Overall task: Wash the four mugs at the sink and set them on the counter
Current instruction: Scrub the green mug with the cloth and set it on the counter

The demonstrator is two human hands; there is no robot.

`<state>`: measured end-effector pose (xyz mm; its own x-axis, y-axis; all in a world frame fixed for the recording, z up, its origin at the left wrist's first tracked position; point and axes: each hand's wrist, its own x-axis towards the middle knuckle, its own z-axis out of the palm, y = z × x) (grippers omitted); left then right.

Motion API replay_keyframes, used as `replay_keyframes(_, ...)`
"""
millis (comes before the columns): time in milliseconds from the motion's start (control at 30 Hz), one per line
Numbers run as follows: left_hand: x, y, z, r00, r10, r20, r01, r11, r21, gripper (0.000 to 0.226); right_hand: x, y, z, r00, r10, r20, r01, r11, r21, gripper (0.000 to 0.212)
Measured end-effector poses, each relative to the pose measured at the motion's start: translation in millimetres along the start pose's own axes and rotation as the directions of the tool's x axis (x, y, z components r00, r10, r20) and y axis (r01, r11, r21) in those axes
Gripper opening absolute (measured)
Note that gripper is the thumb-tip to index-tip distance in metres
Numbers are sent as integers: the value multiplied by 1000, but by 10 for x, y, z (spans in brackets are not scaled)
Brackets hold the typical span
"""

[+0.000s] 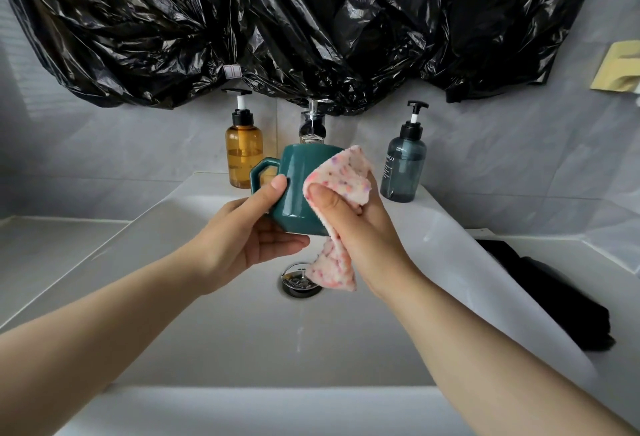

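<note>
We hold the green mug (298, 190) up over the white sink (207, 331), with the drain (294, 285) at 6 o'clock from it. Our left hand (242, 238) grips the mug from below, and the mug's handle points to 9 o'clock. Our right hand (363, 228) pinches a spotty cloth (346, 176) against the mug's 3 o'clock side.

Above the white sink (450, 228), her left hand (249, 238) holds a teal mug (298, 190); at three o'clock, right hand (360, 224) presses a speckled cloth (341, 176) against it.
</note>
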<state>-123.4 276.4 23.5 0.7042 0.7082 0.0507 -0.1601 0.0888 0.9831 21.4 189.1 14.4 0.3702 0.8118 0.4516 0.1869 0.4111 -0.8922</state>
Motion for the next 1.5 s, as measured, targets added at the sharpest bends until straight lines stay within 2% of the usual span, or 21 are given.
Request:
replay_keyframes(100,1,-16,40,999,-31,26,31,999,-15,57,-9,-11,-5,998,-7,-65,10,999,45,54)
replay_keyframes(233,21,-30,38,999,-29,29,29,999,21,70,68,-1,32,984,98,-151,-90,994,58,59)
replay_keyframes(300,27,-41,35,999,-13,36,11,999,47,68,123,4,40,966,175,-188,-139,971,192,67)
replay_keyframes(367,25,-45,45,999,-4,54,0,997,71,70,154,14,13,948,271,-164,-200,914,354,70)
replay_keyframes(433,37,-45,45,998,-16,65,10,996,86,70,148,14,-26,936,332,-118,-260,877,404,65)
replay_keyframes(533,59,-39,29,996,-58,61,52,993,102,70,134,39,8,932,348,-103,-284,876,389,66)
replay_keyframes(633,81,-51,18,998,-57,19,55,992,112,79,116,34,79,948,274,-159,-237,946,219,67)
replay_keyframes(733,78,-67,34,988,68,-135,-39,977,209,79,60,-3,50,954,218,-207,-205,975,83,36)
replay_keyframes(800,62,-69,57,972,180,-148,-136,954,269,65,29,-24,25,959,176,-223,-165,984,69,18)
replay_keyframes(833,60,-74,67,965,226,-132,-181,941,285,57,21,-21,24,960,167,-227,-156,986,65,15)
replay_keyframes(900,57,-71,77,949,292,-119,-243,917,316,38,30,-17,44,958,161,-236,-150,987,63,19)
replay_keyframes(967,44,-71,83,939,319,-125,-265,908,324,31,52,3,54,960,143,-241,-136,990,46,22)
replay_keyframes(1067,8,-79,103,952,291,-98,-251,921,298,42,70,15,45,964,127,-234,-124,992,28,21)
replay_keyframes(1167,-8,-103,105,970,244,-12,-228,921,315,49,66,-14,32,961,144,-238,-147,989,5,27)
replay_keyframes(1300,8,-116,66,978,197,67,-208,925,319,53,108,-5,10,925,227,-303,-192,971,141,36)
replay_keyframes(1400,4,-104,46,982,134,132,-163,957,239,55,117,-14,22,891,332,-310,-278,938,206,59)
replay_keyframes(1500,8,-98,41,985,104,140,-128,975,181,50,91,-38,53,885,377,-273,-319,918,234,67)
